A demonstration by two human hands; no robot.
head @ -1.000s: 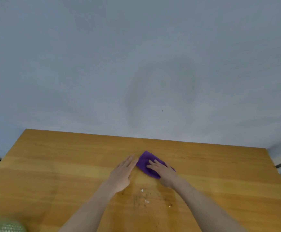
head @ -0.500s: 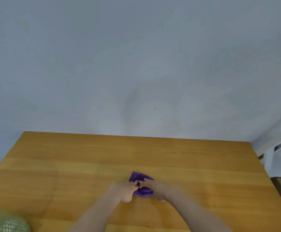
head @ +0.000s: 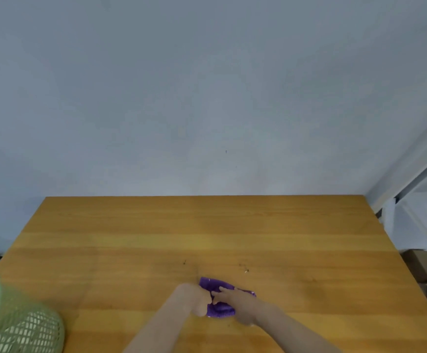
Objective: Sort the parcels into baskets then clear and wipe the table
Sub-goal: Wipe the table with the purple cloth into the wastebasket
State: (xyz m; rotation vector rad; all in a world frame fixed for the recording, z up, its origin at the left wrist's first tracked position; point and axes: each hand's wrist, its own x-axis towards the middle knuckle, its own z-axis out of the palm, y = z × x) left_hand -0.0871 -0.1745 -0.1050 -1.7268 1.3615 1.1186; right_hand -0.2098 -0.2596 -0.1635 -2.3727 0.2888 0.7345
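Note:
A purple cloth (head: 216, 310) lies bunched on the wooden table (head: 156, 238), near its front middle. My left hand (head: 194, 300) is curled against the cloth's left edge and grips it. My right hand (head: 235, 303) lies over the cloth's right half, fingers pointing left and pinching the fabric where they meet the left hand. Small dark specks and a crumb (head: 245, 270) sit on the table just beyond the cloth.
A green mesh basket (head: 8, 324) stands at the table's front left corner. Brown cardboard boxes (head: 426, 268) sit on the floor past the right edge. A grey wall rises behind the table.
Both hands drew the cloth toward me and closed on it; a second ago they lay flat, farther out on the table. The basket has come into view at the left.

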